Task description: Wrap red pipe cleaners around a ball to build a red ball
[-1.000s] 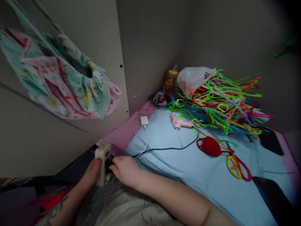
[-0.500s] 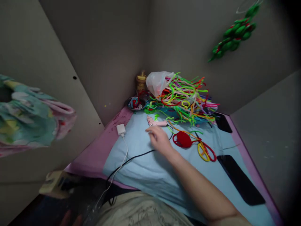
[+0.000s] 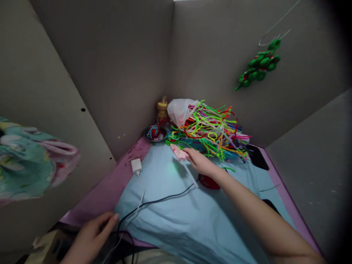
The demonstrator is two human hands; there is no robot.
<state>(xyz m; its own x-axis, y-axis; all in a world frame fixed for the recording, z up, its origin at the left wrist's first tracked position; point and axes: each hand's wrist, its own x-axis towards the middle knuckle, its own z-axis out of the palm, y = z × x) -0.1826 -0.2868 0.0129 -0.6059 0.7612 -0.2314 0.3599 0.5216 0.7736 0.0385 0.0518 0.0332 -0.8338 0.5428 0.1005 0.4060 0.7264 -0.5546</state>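
While the R hand grips the pink glue gun by its handle, fingers wrapped round, the L hand is near left in the head cam view, thumb & fingers curved w/ a gap btw. Gun's at the R hand's left, held over the blue cloth, nose pointing far left; it's well apart from the L hand, to its far right. Whitish glue stick juts out toward near right. Blk cord crosses the cloth, passing just beside the L thumb; wht adapter sits left of the gun. Pipe cleaners pile up far right, bowl far left of gun. Red item is partly hidden by the R forearm.
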